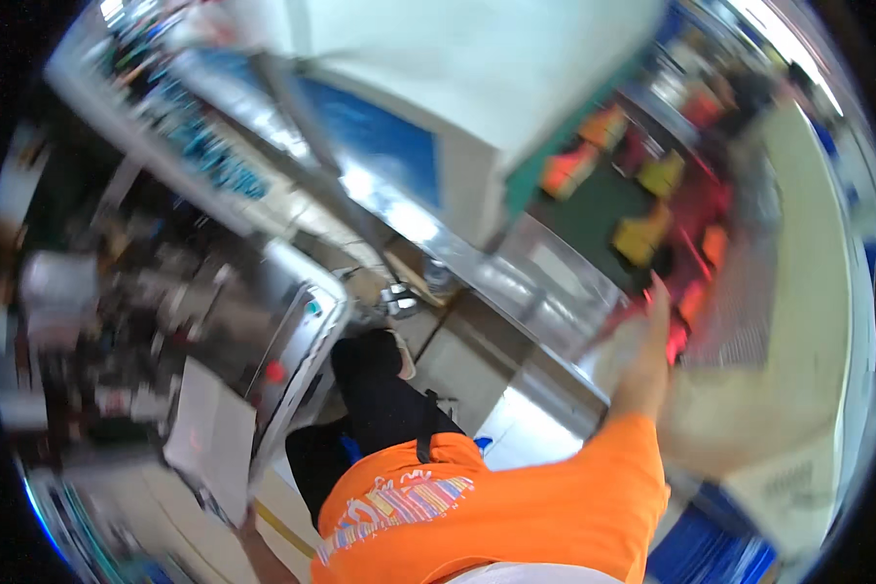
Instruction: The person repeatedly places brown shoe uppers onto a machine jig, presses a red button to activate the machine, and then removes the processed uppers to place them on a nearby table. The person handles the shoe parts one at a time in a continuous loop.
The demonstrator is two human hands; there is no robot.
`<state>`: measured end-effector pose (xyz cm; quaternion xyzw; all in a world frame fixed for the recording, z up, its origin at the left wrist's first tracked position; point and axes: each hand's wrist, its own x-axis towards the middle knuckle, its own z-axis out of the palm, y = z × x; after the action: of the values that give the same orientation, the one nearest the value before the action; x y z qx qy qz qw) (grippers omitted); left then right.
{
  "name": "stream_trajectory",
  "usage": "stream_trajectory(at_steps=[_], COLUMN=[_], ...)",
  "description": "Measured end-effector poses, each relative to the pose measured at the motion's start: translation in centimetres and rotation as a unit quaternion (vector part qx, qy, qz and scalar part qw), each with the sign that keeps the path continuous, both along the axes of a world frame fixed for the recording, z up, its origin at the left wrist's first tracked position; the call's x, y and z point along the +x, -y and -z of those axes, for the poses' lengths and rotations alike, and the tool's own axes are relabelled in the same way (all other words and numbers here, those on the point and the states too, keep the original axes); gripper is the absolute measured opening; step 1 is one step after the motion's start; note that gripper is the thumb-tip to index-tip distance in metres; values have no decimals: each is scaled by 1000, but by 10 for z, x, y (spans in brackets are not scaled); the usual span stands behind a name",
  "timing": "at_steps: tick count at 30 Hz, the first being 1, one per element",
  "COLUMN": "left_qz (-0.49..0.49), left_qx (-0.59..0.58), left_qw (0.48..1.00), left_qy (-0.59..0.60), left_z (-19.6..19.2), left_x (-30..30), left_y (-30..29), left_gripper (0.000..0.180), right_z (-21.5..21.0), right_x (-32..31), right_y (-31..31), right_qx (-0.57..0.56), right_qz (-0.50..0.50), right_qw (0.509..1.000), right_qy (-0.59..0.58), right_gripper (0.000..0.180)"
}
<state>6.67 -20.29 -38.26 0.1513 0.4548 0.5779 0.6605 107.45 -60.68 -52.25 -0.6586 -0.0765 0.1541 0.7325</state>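
The whole view is smeared by motion, so only the big shapes read surely. The largest is a pale slab point(457, 68) at twelve o'clock with a blue panel point(380, 136) under it. A steel bench rail point(516, 282) runs on a slant from there toward four o'clock. At nine o'clock stands a dark machine point(156, 311) crowded with parts inside a bright metal frame. At two o'clock lies a green surface point(584, 219) carrying yellow bins point(642, 234) and orange bins point(569, 170). A blurred beige bulk point(749, 428) fills four o'clock; what it is cannot be told. The grey floor point(457, 365) shows at the centre.

The person's orange shirt point(516, 506) and black trousers point(384, 389) fill six o'clock. The right hand point(655, 316) reaches out toward three o'clock, its fingers stretched long and gripping nothing that shows. It is just beside a small red thing point(678, 336) at the edge of the green surface; whether they touch is lost in the blur. The left hand point(248, 530) sits at seven o'clock, by the lower corner of a white sheet point(209, 438) that hangs on the machine's frame. Its fingers are too blurred to tell whether they are spread or curled.

Judging from this, the reach is only at its start: nothing is picked up, and the bins sit in place.
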Motion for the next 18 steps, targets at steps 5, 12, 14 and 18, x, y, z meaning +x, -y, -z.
stream_trajectory(at_steps=[5,12,14,18], left_qz=[83,-209,-212,-117], left_qx=[73,-79,-100,-96], left_qw=[992,946,948,956], left_qy=[66,236,217,250], left_z=[35,26,-34,-60], left_x=[-87,-40,8,37], left_y=[63,43,47,60], left_gripper=[53,52,56,58], right_z=[-90,-363,-382,-396], right_x=[-46,-277,-324,-390], right_y=[-71,-108,-137,-216], right_qx=[-38,-265,-134,-6], right_qz=[142,-15,-18,-261], right_qw=[988,872,955,933], right_qy=[42,412,265,249], right_gripper=[34,30,27,24])
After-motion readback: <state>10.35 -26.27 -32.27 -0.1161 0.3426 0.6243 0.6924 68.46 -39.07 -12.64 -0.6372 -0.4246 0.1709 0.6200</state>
